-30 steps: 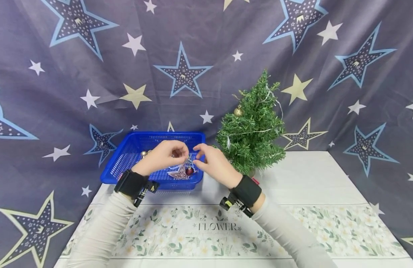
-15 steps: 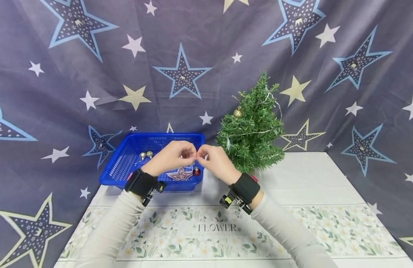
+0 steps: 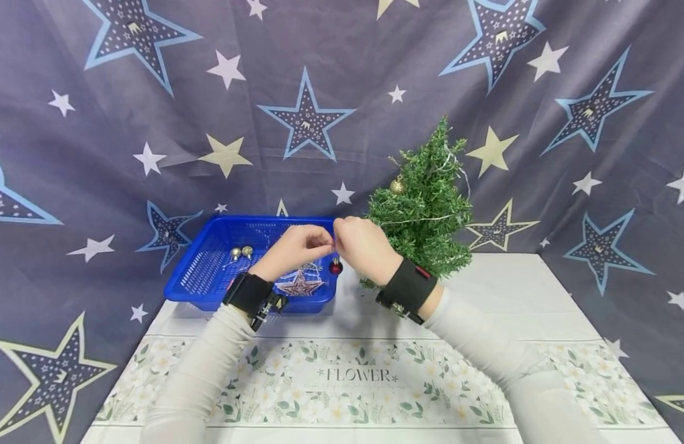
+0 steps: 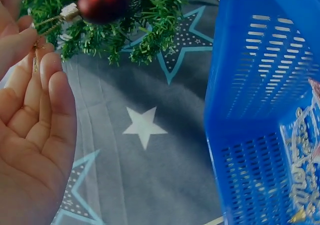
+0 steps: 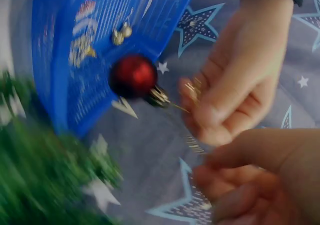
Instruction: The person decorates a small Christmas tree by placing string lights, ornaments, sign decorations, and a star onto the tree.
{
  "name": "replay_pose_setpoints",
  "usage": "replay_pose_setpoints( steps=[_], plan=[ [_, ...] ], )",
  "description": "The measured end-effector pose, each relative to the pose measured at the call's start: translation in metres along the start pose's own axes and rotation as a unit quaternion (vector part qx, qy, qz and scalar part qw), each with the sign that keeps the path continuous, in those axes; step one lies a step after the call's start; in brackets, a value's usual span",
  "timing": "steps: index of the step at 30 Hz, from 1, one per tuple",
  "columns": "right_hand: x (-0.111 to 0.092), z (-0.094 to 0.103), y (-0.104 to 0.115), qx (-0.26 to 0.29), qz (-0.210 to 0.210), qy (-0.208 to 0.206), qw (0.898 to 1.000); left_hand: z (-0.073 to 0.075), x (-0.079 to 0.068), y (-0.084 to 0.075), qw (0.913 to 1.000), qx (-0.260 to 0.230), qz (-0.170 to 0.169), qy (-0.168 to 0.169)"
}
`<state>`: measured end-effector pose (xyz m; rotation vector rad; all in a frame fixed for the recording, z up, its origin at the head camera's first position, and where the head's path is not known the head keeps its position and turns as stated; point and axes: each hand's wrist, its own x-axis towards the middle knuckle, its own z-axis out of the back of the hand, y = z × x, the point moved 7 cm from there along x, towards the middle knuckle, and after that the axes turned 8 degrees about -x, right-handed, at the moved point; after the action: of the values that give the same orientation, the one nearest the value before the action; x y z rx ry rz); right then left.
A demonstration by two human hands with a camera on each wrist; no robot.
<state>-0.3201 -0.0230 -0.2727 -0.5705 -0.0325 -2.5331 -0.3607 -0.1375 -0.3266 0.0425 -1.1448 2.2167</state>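
A red Christmas bauble (image 3: 335,266) hangs by its gold cord just below my two hands, over the right rim of the blue basket (image 3: 177,280). My left hand (image 3: 297,250) pinches the cord between thumb and fingers; in the right wrist view the cord (image 5: 178,106) runs from the bauble's gold cap into that pinch. Close beside it, my right hand (image 3: 367,250) has curled fingers, and its fingertips pinch a blurred length of the cord. The bauble (image 4: 103,2) looks dark red and shiny in the left wrist view, with green branches (image 4: 150,40) behind it.
Inside the basket lie two gold baubles (image 3: 242,252) and a glittery pink star (image 3: 300,285). A small artificial Christmas tree (image 3: 422,216), bearing a gold bauble (image 3: 397,185) and silvery strands, stands right of my hands on the white tablecloth (image 3: 502,290). A star-patterned curtain (image 3: 375,142) hangs behind.
My hands have come together at the cord and shifted right and up. The red bauble has moved from over the basket's inside to its right rim. My right wrist has turned.
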Motion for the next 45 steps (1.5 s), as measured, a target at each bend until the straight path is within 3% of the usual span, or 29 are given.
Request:
replay_pose_setpoints(
  steps=[4,9,13,18,22,25,29,33,39,45],
  plan=[
    [0.012,0.004,0.000,-0.038,0.018,0.076,0.996,0.001,0.004,0.006,0.9996,-0.022,0.005,-0.014],
    [0.022,0.000,-0.003,0.000,0.023,0.145,0.989,-0.007,0.011,0.013,0.9996,-0.023,0.009,-0.010],
    [0.024,-0.003,-0.009,-0.003,0.003,0.150,0.989,-0.014,0.019,0.015,0.9997,-0.015,0.020,-0.006],
    [0.022,-0.005,-0.002,-0.100,0.005,0.109,0.989,-0.024,0.028,0.018,0.9994,0.003,0.034,-0.003],
    [0.025,-0.009,0.005,-0.161,0.010,0.082,0.983,-0.029,0.030,0.021,0.9990,0.012,0.044,-0.005],
    [0.031,-0.014,0.004,-0.162,0.006,0.113,0.980,-0.030,0.028,0.023,0.9989,0.004,0.046,-0.010],
    [0.038,-0.015,-0.004,-0.150,-0.030,0.159,0.975,-0.029,0.028,0.025,0.9982,-0.024,0.050,-0.022],
    [0.041,-0.014,-0.006,-0.178,-0.052,0.163,0.969,-0.026,0.030,0.028,0.9974,-0.040,0.047,-0.039],
    [0.038,-0.020,0.001,-0.237,-0.053,0.167,0.956,-0.028,0.038,0.026,0.9976,0.013,0.032,-0.060],
    [0.031,-0.033,0.006,-0.257,-0.031,0.206,0.943,-0.039,0.037,0.030,0.9961,0.062,0.053,-0.036]
  ],
)
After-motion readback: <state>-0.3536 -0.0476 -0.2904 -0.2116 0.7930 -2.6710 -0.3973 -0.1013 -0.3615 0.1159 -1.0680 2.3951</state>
